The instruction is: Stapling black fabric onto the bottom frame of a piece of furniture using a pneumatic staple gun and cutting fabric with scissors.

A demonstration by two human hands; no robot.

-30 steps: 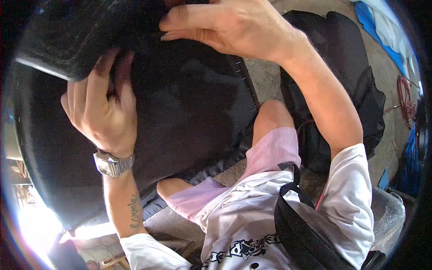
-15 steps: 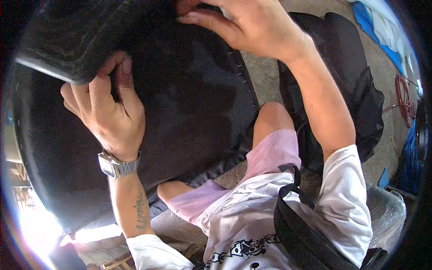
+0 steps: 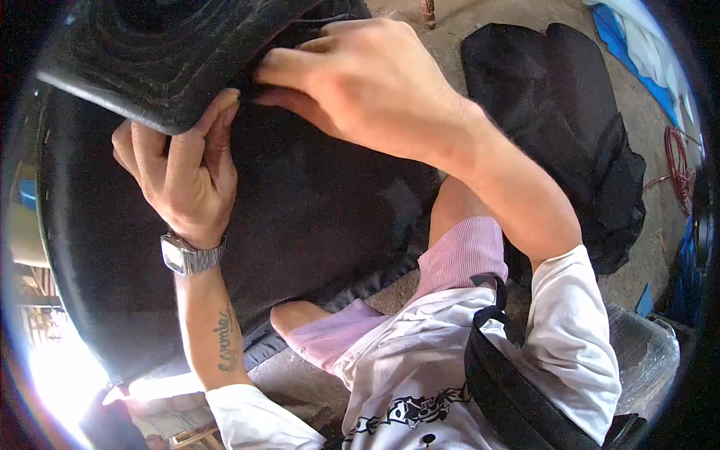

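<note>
Black fabric [image 3: 315, 210] covers a large, broad piece in front of me. At its upper left juts a dark block [image 3: 161, 71] with wavy grain-like lines and a pale lower edge. My left hand [image 3: 184, 169] is at the block's lower corner, thumb and forefinger pinched on the black fabric, other fingers tucked under the edge. My right hand [image 3: 360, 82], slightly blurred, reaches across beside the block. Its fingers are drawn together close to the left fingertips; what they grip is hidden against the dark material.
A heap of black cloth [image 3: 555, 142] lies on the floor to the right. Beyond it are a coil of reddish cord [image 3: 677, 169] and blue and white sheeting [image 3: 645, 60]. A plastic-wrapped object [image 3: 637, 352] stands beside my right elbow.
My right hand has moved left and nearer, in toward the block's corner. The left hand and the block have shifted slightly. A stapled-looking fabric edge, visible before, is now behind my right arm.
</note>
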